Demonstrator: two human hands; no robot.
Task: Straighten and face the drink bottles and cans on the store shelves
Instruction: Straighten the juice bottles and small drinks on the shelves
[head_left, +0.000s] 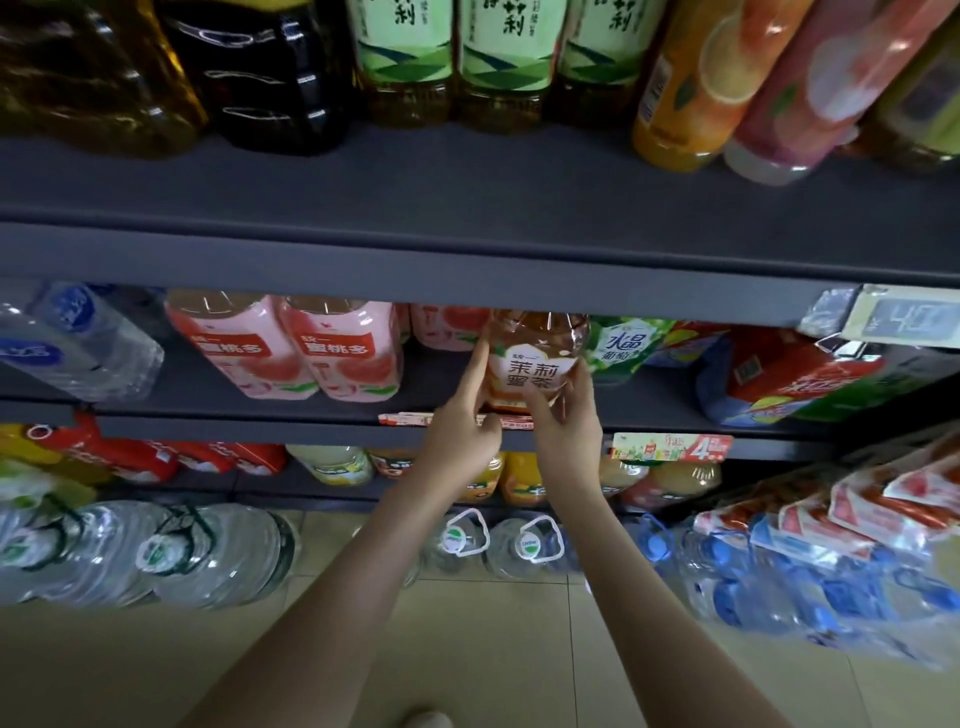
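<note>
An amber tea bottle (535, 353) with a white flower-shaped label stands near the front edge of the middle shelf (260, 423), its label turned toward me. My left hand (462, 426) touches the bottle's left side with its index finger stretched up along it, the other fingers curled. My right hand (569, 421) holds the bottle's lower right side, thumb across the front under the label. Two pink peach drink bottles (291, 348) stand to the left. A green grape drink bottle (621, 348) stands just right of the tea bottle.
The dark top shelf (467, 208) carries green-labelled tea bottles (452, 57), dark bottles and leaning orange and pink juice bottles (737, 78). Water bottles (83, 343) lie at the middle shelf's left. Large water jugs (171, 551) and blue-capped bottle packs (769, 577) sit on the floor.
</note>
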